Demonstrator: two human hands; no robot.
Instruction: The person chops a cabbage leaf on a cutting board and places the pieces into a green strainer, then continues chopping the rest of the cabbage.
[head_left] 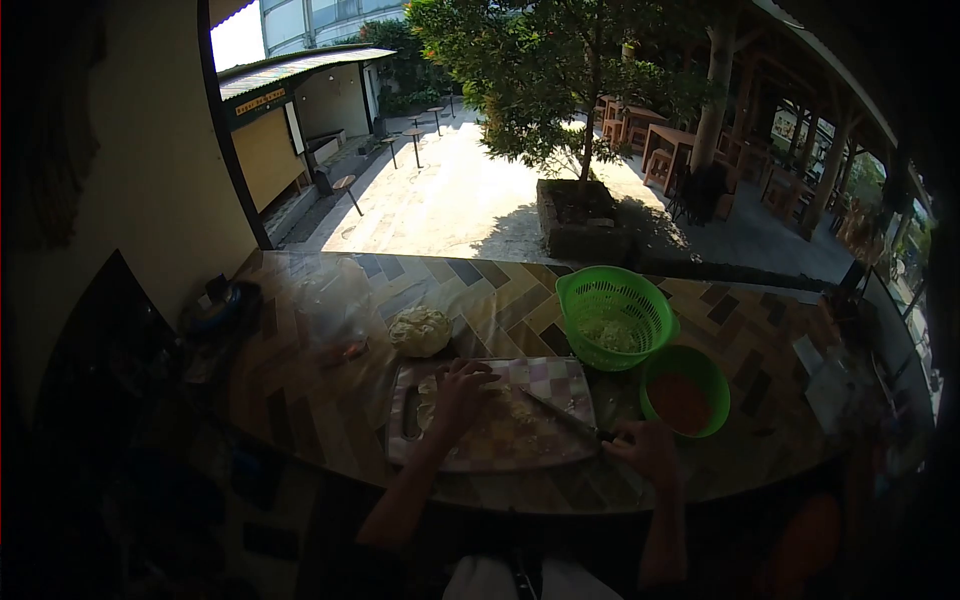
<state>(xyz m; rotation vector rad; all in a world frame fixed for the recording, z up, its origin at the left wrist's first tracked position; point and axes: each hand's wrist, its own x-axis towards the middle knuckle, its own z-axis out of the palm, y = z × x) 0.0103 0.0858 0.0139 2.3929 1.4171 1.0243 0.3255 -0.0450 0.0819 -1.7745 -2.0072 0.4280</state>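
Wrapping fingers of the right hand [642, 450] round the knife [607, 435], ideally keeping the left hand [465, 388], with fingers too dim to tell whether pinching, off the blade [553, 409].

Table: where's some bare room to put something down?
Between the pale lump and green basket; also just left of the board. Crowded: the board, with left hand and knife, and around the basket and bowl.

The right hand [643, 446] holds a knife [565, 413] at the cutting board [562, 382], over which the left hand [463, 387] bends.
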